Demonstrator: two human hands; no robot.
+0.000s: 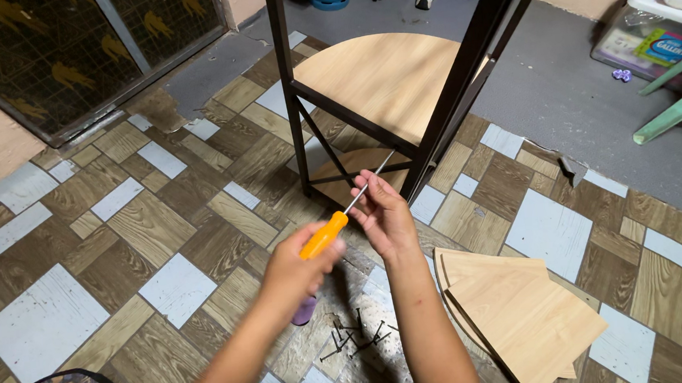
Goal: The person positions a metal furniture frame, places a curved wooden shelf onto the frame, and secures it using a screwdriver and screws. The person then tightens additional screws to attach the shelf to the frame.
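Screwdriver (341,213) first: it sits between both hands, above the patterned floor (157,230). The left hand (295,272) is clenched round its orange handle, and something purple shows just beneath that fist. The right hand (383,216) pinches the thin metal shaft, fingers (365,204) closed lightly on it, so the tip slants up toward the shelf frame. Below the forearms a scatter of dark screws (357,338) lies on the floor, with a stack of light wooden panels (517,315) just to the right. Farther off stands the black metal frame (446,86), carrying a rounded wooden shelf (385,79).
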